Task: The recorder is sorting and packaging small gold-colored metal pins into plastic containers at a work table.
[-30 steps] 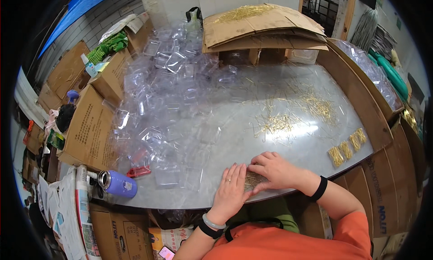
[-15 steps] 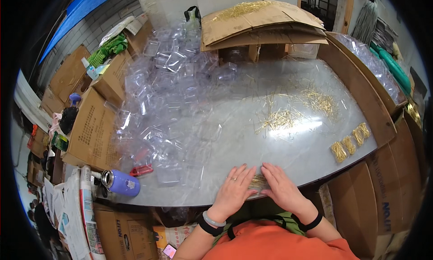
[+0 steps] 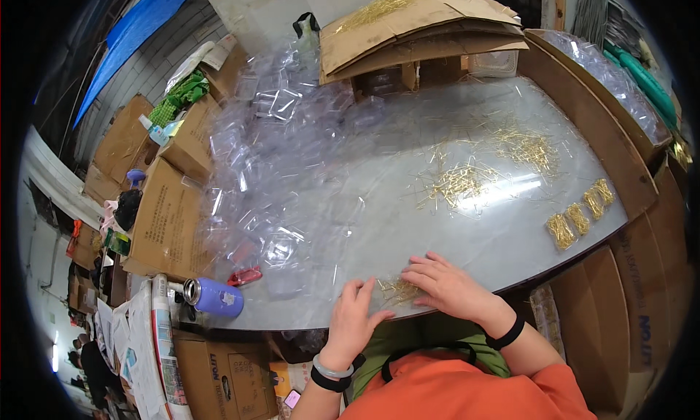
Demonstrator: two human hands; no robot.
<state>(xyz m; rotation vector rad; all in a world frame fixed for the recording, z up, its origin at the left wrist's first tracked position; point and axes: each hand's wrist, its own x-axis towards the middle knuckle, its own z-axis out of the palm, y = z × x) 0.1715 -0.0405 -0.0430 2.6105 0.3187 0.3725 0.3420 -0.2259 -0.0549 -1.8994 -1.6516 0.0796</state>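
Note:
A small bunch of thin gold wire pieces lies on the grey tabletop at its near edge, between my two hands. My left hand rests at the left end of the bunch, open, with its thumb spread from its fingers. Stretched out flat over the right end, my right hand is open and touches the wires, hiding some. Farther back lies a loose heap of gold wire pieces, some with bent ends. A second heap of gold wires is behind it to the right.
Several bundles of gold wire lie along the right edge. Clear plastic boxes pile up across the left side, near a purple bottle and a red tool. Cardboard roofs the back; a cardboard wall borders the right.
My hands have moved apart, uncovering more of the wire bunch, which now looks more spread. My left hand has shifted left and down. The whole view has turned slightly.

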